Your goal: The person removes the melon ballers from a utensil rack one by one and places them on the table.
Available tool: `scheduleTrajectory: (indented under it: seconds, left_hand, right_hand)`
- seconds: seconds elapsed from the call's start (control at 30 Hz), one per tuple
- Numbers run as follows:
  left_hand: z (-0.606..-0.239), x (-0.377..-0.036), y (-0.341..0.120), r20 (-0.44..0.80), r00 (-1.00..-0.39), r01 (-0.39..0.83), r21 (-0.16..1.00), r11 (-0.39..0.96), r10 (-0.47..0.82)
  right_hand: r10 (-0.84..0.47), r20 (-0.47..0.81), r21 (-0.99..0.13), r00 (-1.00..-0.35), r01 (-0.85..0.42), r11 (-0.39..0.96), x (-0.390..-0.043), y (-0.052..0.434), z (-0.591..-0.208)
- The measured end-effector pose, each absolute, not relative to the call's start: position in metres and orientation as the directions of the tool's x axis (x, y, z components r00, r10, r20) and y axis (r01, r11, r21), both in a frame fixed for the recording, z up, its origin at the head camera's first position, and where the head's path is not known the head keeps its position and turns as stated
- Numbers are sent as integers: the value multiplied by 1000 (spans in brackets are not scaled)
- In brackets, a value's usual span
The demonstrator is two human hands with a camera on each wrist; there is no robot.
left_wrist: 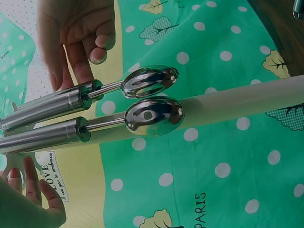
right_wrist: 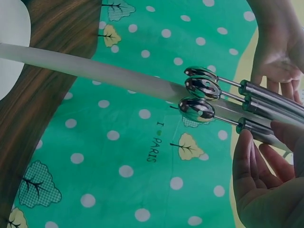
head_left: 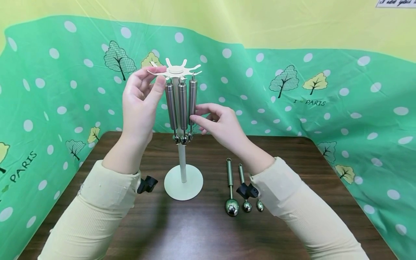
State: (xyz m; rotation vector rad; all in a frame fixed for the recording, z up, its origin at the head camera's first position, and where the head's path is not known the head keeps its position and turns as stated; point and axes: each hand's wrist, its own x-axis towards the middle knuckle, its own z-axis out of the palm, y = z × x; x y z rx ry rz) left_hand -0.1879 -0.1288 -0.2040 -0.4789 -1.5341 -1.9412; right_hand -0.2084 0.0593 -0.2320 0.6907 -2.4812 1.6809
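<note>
A white rack [head_left: 176,70] on a tall post bears melon ballers hung by their handle ends. My left hand [head_left: 139,97] pinches one of the rack's hook arms at the left, between thumb and fingers. On the right side, my right hand [head_left: 222,124] pinches the lower handle of the rightmost hanging melon baller [head_left: 193,95]. Its top end is at a hook. Beside it hang a middle melon baller [head_left: 182,108] and a left melon baller [head_left: 170,106], bowls downward. In the right wrist view, the pinched handle [right_wrist: 259,130] lies between thumb and fingertips.
The rack's round base [head_left: 183,189] stands on a dark wooden table [head_left: 195,231]. Right of it lie a large melon baller [head_left: 232,206], a smaller one [head_left: 247,206] and another small one [head_left: 260,206], partly hidden by the right wrist's black mount [head_left: 247,190]. A patterned green cloth [head_left: 260,86] hangs behind.
</note>
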Motion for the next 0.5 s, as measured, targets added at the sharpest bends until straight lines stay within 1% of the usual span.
scheduleTrajectory:
  seconds: [0.3, 0.5]
  left_hand:
    - [-206, -189, -129, 618, -753, 652, 746, -134, -227]
    - [-207, -189, -130, 627, -750, 657, 743, -125, -212]
  right_hand:
    - [-329, 350, -843, -877, -448, 297, -213, 54, -232]
    - [-314, 367, -848, -876, -454, 274, -212, 56, -234]
